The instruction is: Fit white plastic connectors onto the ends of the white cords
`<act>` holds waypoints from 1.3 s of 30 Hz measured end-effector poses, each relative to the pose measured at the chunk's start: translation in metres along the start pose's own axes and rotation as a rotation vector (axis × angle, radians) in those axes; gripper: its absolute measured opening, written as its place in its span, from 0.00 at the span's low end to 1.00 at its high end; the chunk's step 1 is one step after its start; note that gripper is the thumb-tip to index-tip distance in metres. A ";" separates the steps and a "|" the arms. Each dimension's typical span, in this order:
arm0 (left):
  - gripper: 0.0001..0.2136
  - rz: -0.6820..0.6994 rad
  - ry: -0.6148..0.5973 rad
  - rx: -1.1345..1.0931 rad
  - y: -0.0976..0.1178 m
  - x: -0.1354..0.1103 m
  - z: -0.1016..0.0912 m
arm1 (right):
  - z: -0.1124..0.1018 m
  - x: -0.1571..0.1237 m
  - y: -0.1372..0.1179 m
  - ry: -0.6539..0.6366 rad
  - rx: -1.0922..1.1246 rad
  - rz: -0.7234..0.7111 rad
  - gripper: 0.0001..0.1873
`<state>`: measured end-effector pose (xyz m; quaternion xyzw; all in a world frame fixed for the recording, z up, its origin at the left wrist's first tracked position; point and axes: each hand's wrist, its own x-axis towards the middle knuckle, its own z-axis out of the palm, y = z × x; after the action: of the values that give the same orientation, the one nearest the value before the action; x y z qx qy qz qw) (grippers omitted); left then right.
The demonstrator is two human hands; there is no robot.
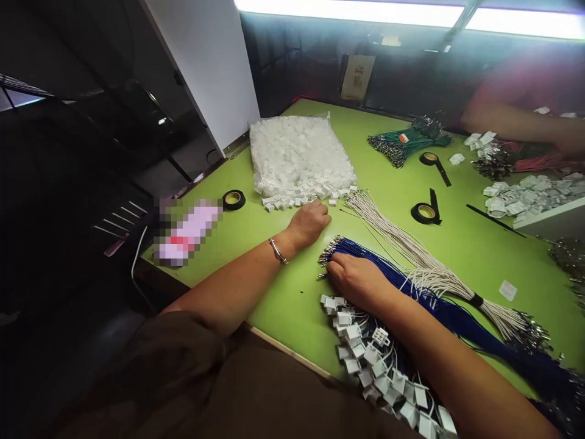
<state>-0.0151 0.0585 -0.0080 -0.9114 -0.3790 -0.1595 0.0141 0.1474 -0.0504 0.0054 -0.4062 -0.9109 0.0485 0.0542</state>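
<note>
One tape roll [234, 200] lies left of the plastic bag [299, 149] in your head view; wired plugs [380, 367] crowd your right forearm [439, 341], white wires [411, 245] lying beyond the blue wires [457, 318]. Bare table [283, 311] opens between your forearms to the near edge [287, 352]. Your left hand [308, 222] curls beside loose plugs [298, 202], your right hand [356, 277] over the blue wires' tipped end; I cannot tell whether either grips.

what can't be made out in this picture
All in the head view:
Left hand: its curled fingers hide whether it holds anything.
Right hand: its back hides whether the fingertips pinch any blue wires.
White connectors: the nearest are cut off by the bottom edge.
Pinkish item: blurred into blocks, unidentifiable.
Small label: any print is too small to read.
</note>
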 end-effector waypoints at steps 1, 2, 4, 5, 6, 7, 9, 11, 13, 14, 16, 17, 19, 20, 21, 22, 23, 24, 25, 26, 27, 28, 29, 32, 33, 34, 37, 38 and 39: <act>0.11 -0.002 0.052 -0.022 -0.001 -0.001 -0.001 | 0.000 0.000 0.001 0.063 0.075 0.027 0.09; 0.12 -0.012 0.116 -0.056 -0.001 -0.002 -0.003 | 0.001 -0.001 0.003 0.145 0.162 0.075 0.09; 0.13 -0.056 0.254 -0.155 0.000 -0.004 -0.009 | 0.000 -0.001 0.007 0.319 0.341 0.214 0.08; 0.13 -0.088 0.318 -0.218 0.001 -0.005 -0.013 | 0.000 -0.001 0.008 0.389 0.417 0.283 0.07; 0.13 -0.121 0.373 -0.290 0.003 -0.006 -0.017 | 0.000 -0.001 0.010 0.438 0.481 0.344 0.06; 0.11 -0.156 0.418 -0.373 0.006 -0.006 -0.021 | 0.000 -0.001 0.010 0.469 0.536 0.391 0.06; 0.09 -0.251 0.471 -0.570 0.012 -0.007 -0.029 | -0.001 0.000 0.011 0.506 0.636 0.458 0.06; 0.07 -0.401 0.440 -0.820 0.019 -0.006 -0.035 | -0.002 0.000 0.011 0.545 0.736 0.520 0.06; 0.09 -0.554 0.316 -1.087 0.024 -0.006 -0.039 | -0.004 0.001 0.012 0.575 0.829 0.574 0.07; 0.11 -0.604 0.241 -1.211 0.026 -0.006 -0.039 | -0.004 0.001 0.012 0.582 0.864 0.592 0.08; 0.11 -0.644 0.121 -1.413 0.028 -0.007 -0.039 | -0.005 0.002 0.014 0.585 0.906 0.614 0.09; 0.11 -0.645 0.086 -1.482 0.028 -0.007 -0.039 | -0.005 0.002 0.014 0.583 0.914 0.623 0.09; 0.10 -0.636 0.048 -1.559 0.028 -0.008 -0.038 | -0.004 0.003 0.015 0.570 0.915 0.643 0.10; 0.10 -0.625 0.040 -1.572 0.028 -0.008 -0.038 | -0.003 0.004 0.015 0.561 0.903 0.651 0.10; 0.11 -0.609 0.039 -1.576 0.027 -0.008 -0.038 | -0.003 0.005 0.015 0.555 0.878 0.655 0.10; 0.11 -0.590 0.047 -1.577 0.026 -0.008 -0.039 | -0.002 0.006 0.015 0.554 0.839 0.652 0.11; 0.12 -0.573 0.058 -1.578 0.025 -0.008 -0.039 | -0.002 0.007 0.015 0.564 0.791 0.641 0.11; 0.12 -0.561 0.071 -1.582 0.024 -0.008 -0.040 | -0.002 0.008 0.015 0.582 0.743 0.625 0.10; 0.13 -0.556 0.084 -1.589 0.024 -0.008 -0.041 | -0.003 0.008 0.015 0.604 0.712 0.612 0.10; 0.13 -0.557 0.090 -1.600 0.025 -0.008 -0.042 | -0.003 0.008 0.016 0.628 0.715 0.609 0.09; 0.13 -0.563 0.090 -1.617 0.026 -0.008 -0.043 | -0.004 0.008 0.017 0.647 0.756 0.616 0.09; 0.14 -0.569 0.079 -1.643 0.028 -0.008 -0.043 | -0.006 0.006 0.019 0.656 0.833 0.629 0.10; 0.14 -0.576 0.058 -1.677 0.031 -0.008 -0.043 | -0.007 0.004 0.020 0.650 0.933 0.644 0.11; 0.15 -0.593 -0.065 -1.775 0.040 -0.009 -0.038 | -0.011 -0.003 0.023 0.598 1.193 0.646 0.13; 0.15 -0.603 -0.105 -1.797 0.042 -0.010 -0.036 | -0.012 -0.005 0.023 0.581 1.233 0.628 0.14; 0.15 -0.616 -0.136 -1.815 0.044 -0.010 -0.033 | -0.014 -0.007 0.023 0.564 1.250 0.606 0.14; 0.15 -0.659 -0.169 -1.853 0.047 -0.011 -0.025 | -0.017 -0.007 0.020 0.538 1.183 0.569 0.13; 0.15 -0.665 -0.174 -1.863 0.047 -0.011 -0.023 | -0.018 -0.007 0.019 0.556 1.121 0.573 0.12; 0.15 -0.667 -0.181 -1.867 0.047 -0.011 -0.022 | -0.019 -0.006 0.017 0.583 1.038 0.581 0.11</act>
<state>0.0043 0.0141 0.0136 -0.4126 -0.3378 -0.3195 -0.7833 0.1667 -0.0427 0.0214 -0.5529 -0.5707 0.3818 0.4721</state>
